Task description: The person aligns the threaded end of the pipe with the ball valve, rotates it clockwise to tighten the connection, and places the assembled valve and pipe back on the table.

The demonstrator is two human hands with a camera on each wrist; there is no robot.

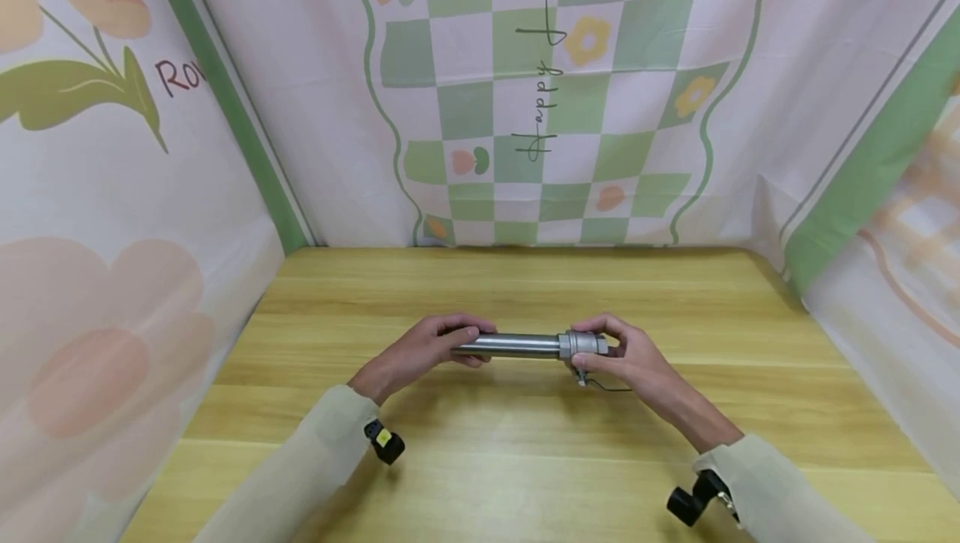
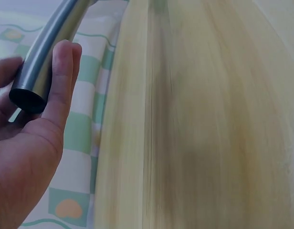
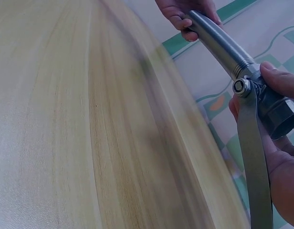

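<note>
A shiny metal pipe (image 1: 521, 346) lies level across the view above the table, joined at its right end to a ball valve (image 1: 579, 344). My left hand (image 1: 435, 345) grips the pipe's far left end, thumb on the near side; in the left wrist view the pipe's round end (image 2: 27, 99) sits between thumb and fingers. My right hand (image 1: 630, 356) holds the valve body between thumb and fingers. In the right wrist view, screw threads (image 3: 243, 68) show where the pipe meets the valve, and the flat lever handle (image 3: 254, 157) hangs down from its nut.
Beneath both hands is a wood-grain table (image 1: 480, 443). Printed cloth curtains (image 1: 525, 93) stand along its back edge and both sides. Small black cameras (image 1: 386, 443) are strapped at both wrists, over light sleeves (image 1: 300, 460).
</note>
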